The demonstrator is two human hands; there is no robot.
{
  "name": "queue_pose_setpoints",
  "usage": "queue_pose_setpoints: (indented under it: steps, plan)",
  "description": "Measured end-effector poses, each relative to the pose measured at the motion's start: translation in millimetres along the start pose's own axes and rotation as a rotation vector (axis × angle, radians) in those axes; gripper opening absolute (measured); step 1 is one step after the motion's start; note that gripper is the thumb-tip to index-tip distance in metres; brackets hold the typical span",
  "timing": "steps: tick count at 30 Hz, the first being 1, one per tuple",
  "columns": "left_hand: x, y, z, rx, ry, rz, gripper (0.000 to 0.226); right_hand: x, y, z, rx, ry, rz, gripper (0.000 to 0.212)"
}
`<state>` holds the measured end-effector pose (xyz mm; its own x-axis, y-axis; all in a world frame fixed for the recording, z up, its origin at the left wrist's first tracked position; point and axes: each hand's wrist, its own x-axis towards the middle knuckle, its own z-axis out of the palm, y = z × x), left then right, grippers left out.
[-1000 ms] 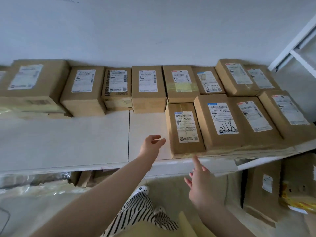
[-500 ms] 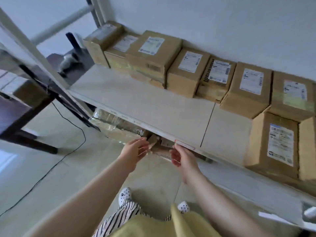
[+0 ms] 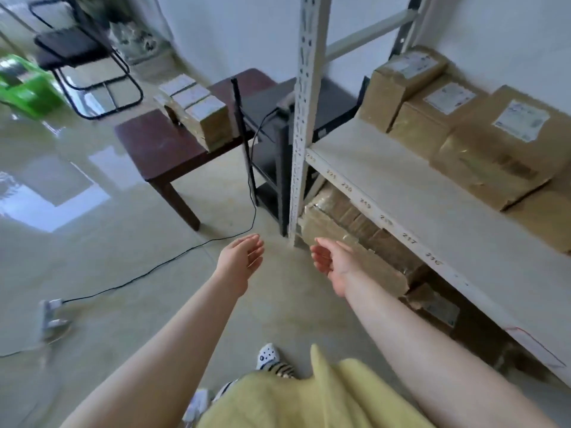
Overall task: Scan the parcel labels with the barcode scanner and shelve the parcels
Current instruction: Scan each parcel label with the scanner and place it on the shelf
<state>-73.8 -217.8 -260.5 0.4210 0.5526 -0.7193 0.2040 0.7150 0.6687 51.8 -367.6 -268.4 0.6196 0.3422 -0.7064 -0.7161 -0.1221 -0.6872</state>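
Observation:
Several brown parcels (image 3: pixel 193 111) with white labels stand in a row on a dark wooden table (image 3: pixel 160 149) ahead of me. More labelled parcels (image 3: pixel 494 140) lie along the back of the white shelf (image 3: pixel 411 199) on the right. A grey device (image 3: pixel 285 103) with a black cable sits on a black stand by the shelf post; it may be the scanner. My left hand (image 3: pixel 242 259) and my right hand (image 3: pixel 332 261) hang in front of me over the floor, palms facing each other, fingers relaxed, both holding nothing.
A white perforated shelf post (image 3: pixel 304 118) rises just beyond my hands. Taped cartons (image 3: pixel 355 236) fill the space under the shelf. A black cable (image 3: pixel 173 257) runs across the glossy floor to a plug (image 3: pixel 51 313). A black chair (image 3: pixel 83 54) and a green object (image 3: pixel 24 84) stand far left.
My view has swung left from the shelved parcels to the table and floor. Both hands have drawn back from the shelf edge and now hang over the floor, holding nothing.

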Motion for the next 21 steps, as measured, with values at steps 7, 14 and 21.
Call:
queue_pose_setpoints:
  steps: [7, 14, 21]
  plan:
    - [36, 56, -85, -0.165, 0.123, 0.019, 0.004, 32, -5, 129, -0.127, -0.147, 0.047, 0.008]
    - [86, 107, -120, -0.234, 0.166, 0.021, 0.004, 87, -21, 225, -0.230, -0.203, 0.105, 0.011]
    - [168, 182, -124, -0.225, 0.210, 0.020, 0.007, 168, -56, 317, -0.296, -0.257, 0.114, 0.015]
